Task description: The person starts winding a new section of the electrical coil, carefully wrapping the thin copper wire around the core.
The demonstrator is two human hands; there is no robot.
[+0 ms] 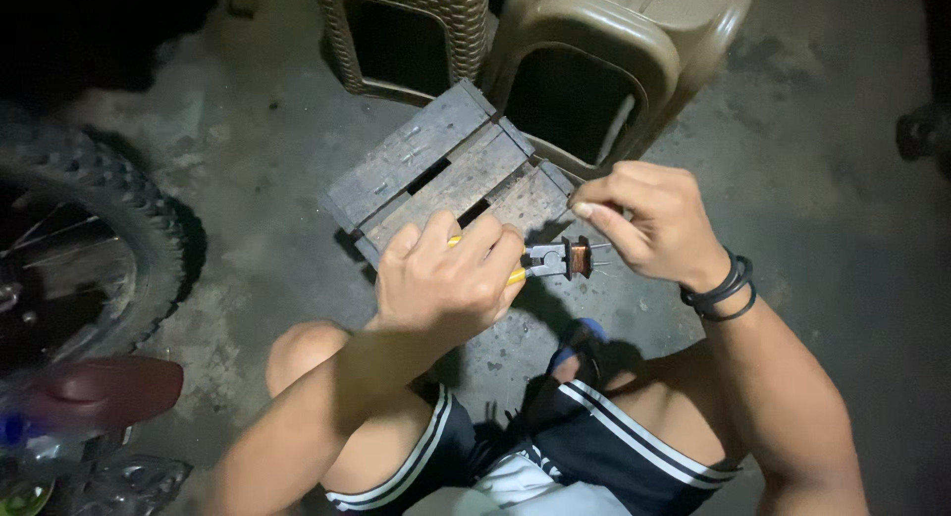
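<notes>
Our left hand (441, 278) grips pliers (543, 260) clamping a coil (579, 258); right hand (649, 224) pinches its wire. Around: crate (436, 164), stools (614, 41), tyre (109, 219).

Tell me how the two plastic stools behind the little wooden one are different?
The left plastic stool has a woven, basket-like pattern; the right plastic stool is smooth. The left one looks darker brown, the right one paler tan. The right one stands closer to the wooden stool. Both have dark openings in their sides and stand on the concrete floor.
</notes>
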